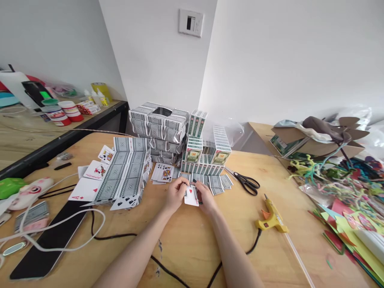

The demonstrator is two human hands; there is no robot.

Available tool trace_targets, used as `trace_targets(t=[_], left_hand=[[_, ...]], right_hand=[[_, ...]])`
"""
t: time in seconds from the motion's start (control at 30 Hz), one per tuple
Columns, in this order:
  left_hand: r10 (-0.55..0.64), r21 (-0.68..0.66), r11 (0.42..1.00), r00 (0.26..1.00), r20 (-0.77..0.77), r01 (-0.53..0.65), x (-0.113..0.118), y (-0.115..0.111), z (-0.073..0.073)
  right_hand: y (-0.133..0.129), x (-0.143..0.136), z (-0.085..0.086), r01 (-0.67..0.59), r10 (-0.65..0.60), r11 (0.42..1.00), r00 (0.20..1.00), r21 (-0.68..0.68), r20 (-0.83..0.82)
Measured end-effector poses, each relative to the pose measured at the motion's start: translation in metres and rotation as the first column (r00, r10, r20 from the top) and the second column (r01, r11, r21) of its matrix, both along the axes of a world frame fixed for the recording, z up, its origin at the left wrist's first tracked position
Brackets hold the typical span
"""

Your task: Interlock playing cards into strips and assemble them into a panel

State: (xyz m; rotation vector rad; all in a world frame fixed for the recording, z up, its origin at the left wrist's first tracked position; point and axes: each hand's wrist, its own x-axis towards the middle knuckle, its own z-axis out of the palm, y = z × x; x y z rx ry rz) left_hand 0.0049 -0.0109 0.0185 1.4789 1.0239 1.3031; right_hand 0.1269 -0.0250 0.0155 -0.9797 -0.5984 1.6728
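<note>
My left hand (177,194) pinches the left side of a playing card (191,197), an ace of hearts lying face up. On the card's right side, my right hand (205,197) has its fingers closed. Whether one card or a thin stack is held cannot be made out. Just beyond both hands, patterned card backs (216,185) are spread on the table. A large folded panel of joined cards (124,170) leans to the left. Between it and my hands lies a fan of face-up cards (163,173).
Behind stand a box built of cards (159,124) and stacked green card packs (205,154). Black scissors (247,184) and a yellow glue gun (272,218) lie right, its black cable crossing below my arms. Coloured paper (354,224) lies far right, a black tablet-like slab (49,244) left.
</note>
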Motion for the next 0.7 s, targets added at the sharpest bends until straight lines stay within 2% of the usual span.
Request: trace_targets(t=[0.13,0.3,0.4,0.53,0.7], left_hand=[[-0.053,0.01,0.999,0.998,-0.039,0.053,-0.005,-0.001,0.002],[-0.134,-0.043,0.99,0.991,0.017,0.135,-0.009,0.003,0.001],[-0.04,-0.121,0.992,0.999,0.032,0.044,-0.009,0.009,-0.004],[0.083,-0.123,0.988,0.994,-0.078,-0.092,-0.008,0.016,-0.009],[0.099,-0.098,0.989,0.99,-0.102,-0.109,-0.007,0.016,-0.008]], right_hand=[[0.001,0.003,-0.005,-0.073,0.066,0.994,0.994,0.082,0.091],[0.004,0.004,-0.011,0.01,-0.066,0.976,0.966,0.219,0.25],[0.005,0.002,-0.014,0.024,-0.121,0.963,0.929,0.268,0.351],[0.003,-0.001,-0.016,-0.027,-0.089,0.961,0.912,0.277,0.4],[0.001,-0.003,-0.013,-0.081,-0.027,0.963,0.921,0.259,0.389]])
